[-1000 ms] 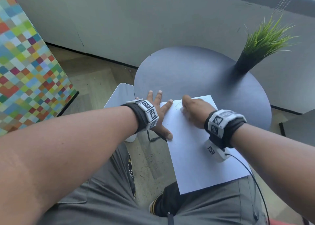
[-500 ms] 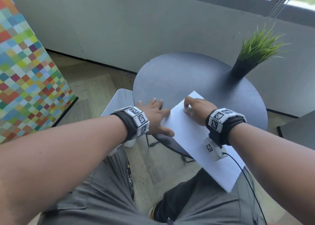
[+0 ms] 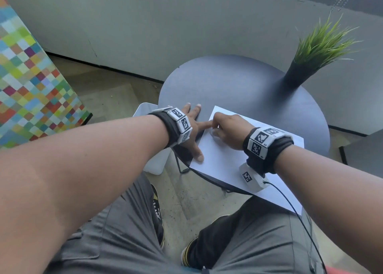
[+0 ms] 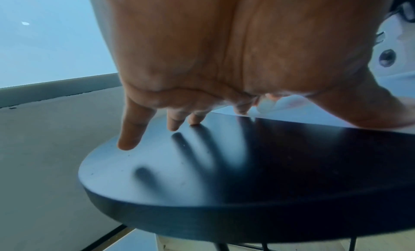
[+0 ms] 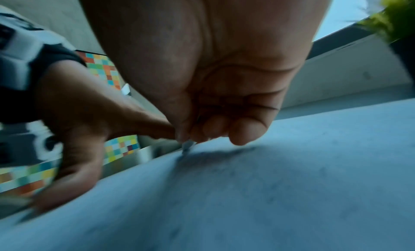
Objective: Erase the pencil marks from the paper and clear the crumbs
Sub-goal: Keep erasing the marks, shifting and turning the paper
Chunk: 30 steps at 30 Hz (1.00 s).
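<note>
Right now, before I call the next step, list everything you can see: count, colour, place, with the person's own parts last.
paper: one, white, on the table's near side, its near edge overhanging the rim
eraser: one small pale piece, barely visible, pinched at the paper's far left corner
table: one, round, dark
potted plant: one, green grass in a dark pot, far right of the table
patchwork panel: one, multicoloured squares, left on the floor
white object: one, beside the table's left edge, mostly hidden
left hand: fingers spread flat, thumb on the paper's left edge
right hand: curled, pinching the eraser
wristbands: two, black with white marker tags
</note>
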### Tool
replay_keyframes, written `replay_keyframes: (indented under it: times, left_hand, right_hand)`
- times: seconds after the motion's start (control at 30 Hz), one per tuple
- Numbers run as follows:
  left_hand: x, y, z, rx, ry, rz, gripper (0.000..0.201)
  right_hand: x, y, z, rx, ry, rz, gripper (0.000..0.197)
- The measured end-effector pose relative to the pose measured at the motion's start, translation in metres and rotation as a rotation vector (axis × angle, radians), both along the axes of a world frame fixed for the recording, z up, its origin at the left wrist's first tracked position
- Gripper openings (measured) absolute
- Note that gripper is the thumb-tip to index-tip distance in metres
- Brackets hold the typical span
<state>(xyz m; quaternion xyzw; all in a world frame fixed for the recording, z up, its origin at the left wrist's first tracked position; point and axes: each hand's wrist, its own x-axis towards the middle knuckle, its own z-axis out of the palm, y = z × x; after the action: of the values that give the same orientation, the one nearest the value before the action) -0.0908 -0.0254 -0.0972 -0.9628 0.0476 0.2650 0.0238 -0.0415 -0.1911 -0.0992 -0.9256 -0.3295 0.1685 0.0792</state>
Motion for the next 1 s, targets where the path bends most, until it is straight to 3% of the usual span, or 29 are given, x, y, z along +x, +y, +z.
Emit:
replay_keyframes:
  times: [0.13,0.27,0.43,0.57,0.7,0.77,0.87,1.0]
  left_hand:
    - [0.003,0.0,-0.001,0.04,0.008,-0.02,0.131]
    - [0.007,0.003,-0.003,0.052,-0.03,-0.054,0.126]
    - [0.008,0.001,-0.001,0.06,-0.001,-0.055,0.135]
    - [0.006,0.002,0.001,0.06,-0.015,-0.076,0.128]
    - [0.005,0.0,0.002,0.073,0.01,-0.068,0.132]
    - [0.007,-0.001,0.003,0.068,0.014,-0.071,0.131]
    - [0.007,0.0,0.002,0.053,0.013,-0.071,0.129]
    - [0.007,0.0,-0.002,0.055,0.014,-0.052,0.134]
  right_hand:
    - [-0.018,0.007,0.003,-0.005,0.142,0.303,0.023]
    - [-0.002,0.006,0.003,-0.008,-0.027,0.095,0.01]
    - [-0.025,0.006,0.008,-0.072,0.12,0.37,0.013]
    - [-0.004,0.0,0.006,-0.055,-0.068,0.139,0.01]
    - [-0.025,-0.002,0.008,-0.127,0.126,0.387,0.01]
    - [-0.018,-0.004,0.01,-0.136,0.112,0.352,0.008]
    - [-0.008,-0.005,0.003,-0.06,-0.069,0.167,0.005]
    - [-0.028,-0.001,0.005,-0.128,0.127,0.359,0.009]
